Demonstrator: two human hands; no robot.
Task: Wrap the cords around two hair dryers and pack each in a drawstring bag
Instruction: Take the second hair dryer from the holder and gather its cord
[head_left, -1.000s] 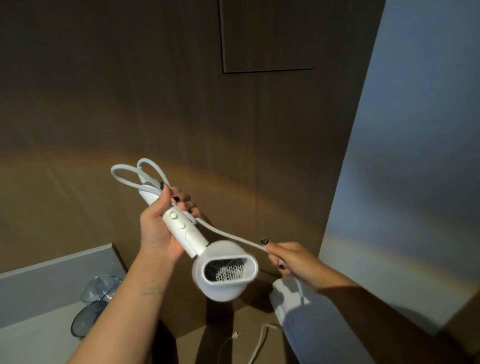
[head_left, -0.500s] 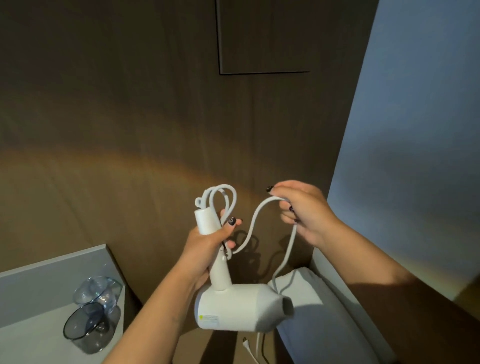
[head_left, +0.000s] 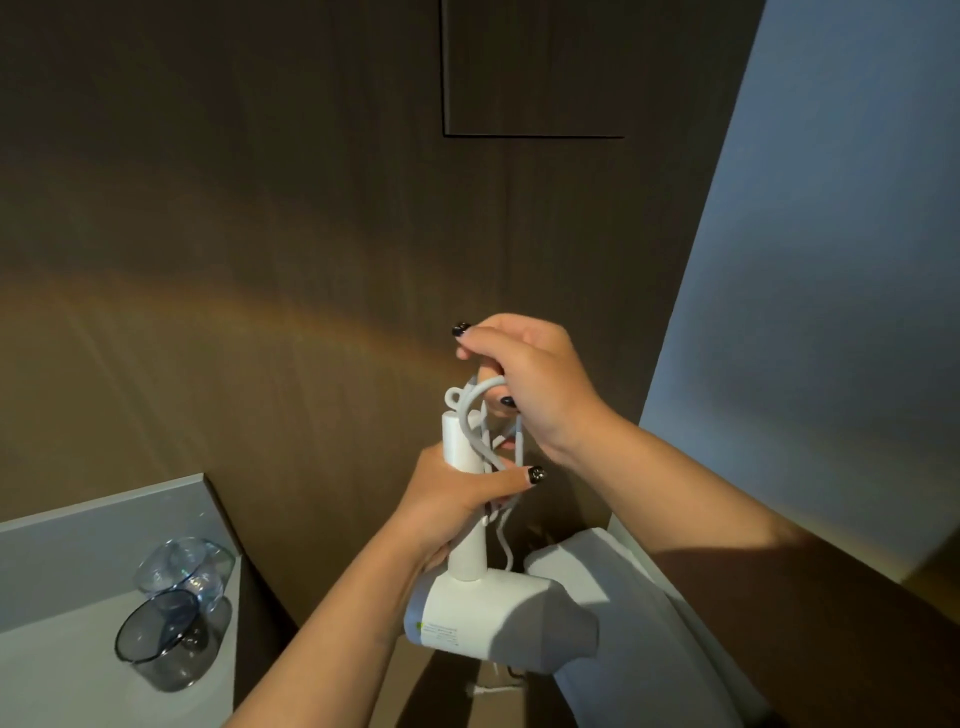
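Here left hand (head_left: 457, 499) grips hair dryer (head_left: 488, 613); right hand (head_left: 530, 384) pinches cord (head_left: 485, 441).

Setting: a bathroom or vanity corner, of the kind found in a hotel room or a home. Evidence: dark wood-grain wall panelling (head_left: 311, 208) with a flush rectangular access panel (head_left: 535, 67) set into it; a pale grey counter with a raised back edge (head_left: 104, 519) at lower left; two clear tumblers (head_left: 176, 608) lying tilted on that counter; a smooth light wall surface (head_left: 831, 260) at right. A white hair dryer (head_left: 483, 613) is consistent with such a room.
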